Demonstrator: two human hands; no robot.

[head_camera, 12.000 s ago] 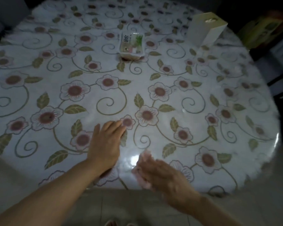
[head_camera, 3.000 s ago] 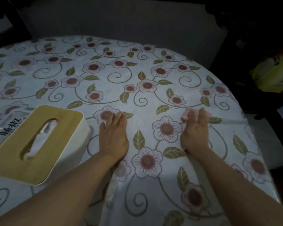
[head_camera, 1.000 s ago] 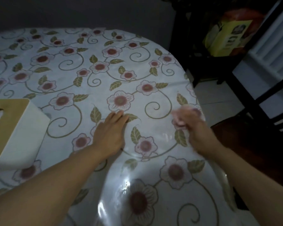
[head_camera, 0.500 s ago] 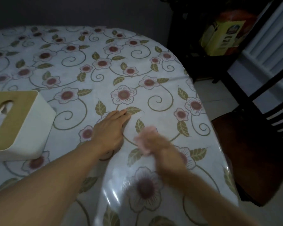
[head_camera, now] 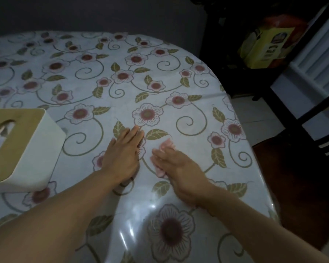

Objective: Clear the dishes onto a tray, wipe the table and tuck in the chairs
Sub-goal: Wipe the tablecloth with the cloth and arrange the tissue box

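From the head view, a round worktop [head_camera: 179, 88] covered in a glossy cloth printed with flowers, leaves and curling stems fills most of the frame. The left hand [head_camera: 122, 156] lies flat on the cloth, palm down, fingers straight and held close together, gripping nothing. Just beside it to the right, the right hand [head_camera: 176, 166] presses a pink cloth [head_camera: 167, 144] against the worktop; the fingers lie fairly straight over the cloth, whose pink edges show past the fingertips and under the palm. The hand is somewhat blurred, so whether the thumb hooks round the cloth is hard to tell. Both forearms reach in from the lower edge of the frame.

At the left edge stands a white tissue box [head_camera: 27, 149] with a tan wooden lid and an oval slot, a tissue showing inside it. Beyond the worktop's right rim is a dark wooden chair [head_camera: 285, 168], its seat close to the rim. Farther back, in the dim corner, sits a yellow package [head_camera: 264, 48].
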